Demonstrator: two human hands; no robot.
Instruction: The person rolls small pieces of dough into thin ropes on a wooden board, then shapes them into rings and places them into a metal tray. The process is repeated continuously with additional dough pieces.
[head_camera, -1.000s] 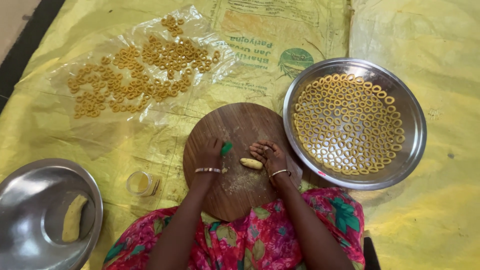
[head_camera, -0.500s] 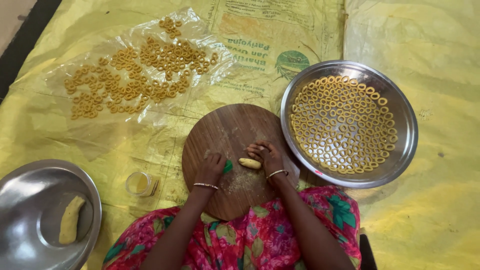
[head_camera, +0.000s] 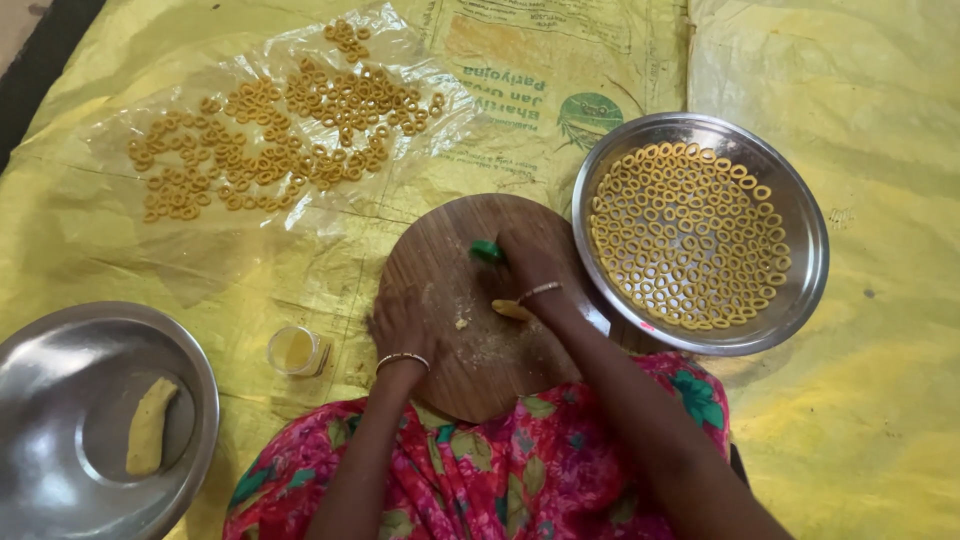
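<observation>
A round wooden board (head_camera: 440, 250) lies in front of my lap. My left hand (head_camera: 403, 322) rests flat on its left side, fingers spread, holding nothing. Reaching over the middle of the board, my right hand (head_camera: 530, 262) pinches a small green tool (head_camera: 488, 251) at its fingertips and presses it to the wood. A short piece of yellow dough (head_camera: 511, 311) lies on the board just under my right wrist. Crumbs of dough are scattered around it.
A steel plate (head_camera: 812, 250) filled with several yellow dough rings sits right of the board. More rings (head_camera: 280, 130) dry on a clear plastic sheet at the upper left. A steel bowl (head_camera: 60, 380) holding a dough log (head_camera: 150, 425) and a small jar (head_camera: 295, 350) lie lower left.
My right hand left the dough piece and moved forward across the board, now with the green tool. My left hand slid back towards the board's left edge.
</observation>
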